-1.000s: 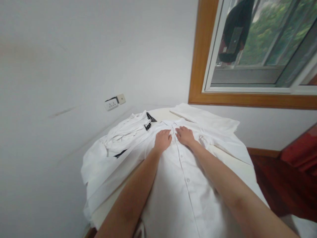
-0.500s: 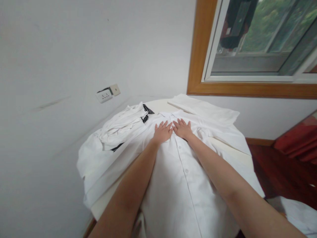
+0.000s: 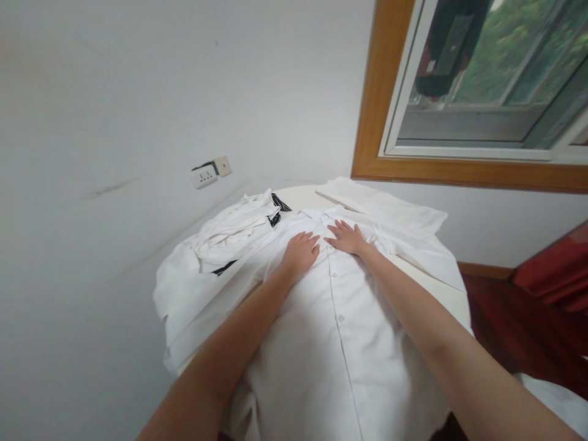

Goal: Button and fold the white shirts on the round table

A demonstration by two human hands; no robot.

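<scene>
Shirt front-up on surface, left hand and right hand flat, fingers spread, holding nothing, flanking placket below collar; smoothing step, seemingly; next move calls for even outward strokes.

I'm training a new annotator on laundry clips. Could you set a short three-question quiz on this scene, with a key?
1. True or false: the left hand and the right hand both lie palm-down, fingers spread, on the buttoned white shirt.
2. Where is the crumpled pile with black trim? A) left of the shirt B) on the floor C) on the window sill
3. What is fixed to the wall above that pile?
Key: 1 true; 2 A; 3 a wall socket.
</scene>
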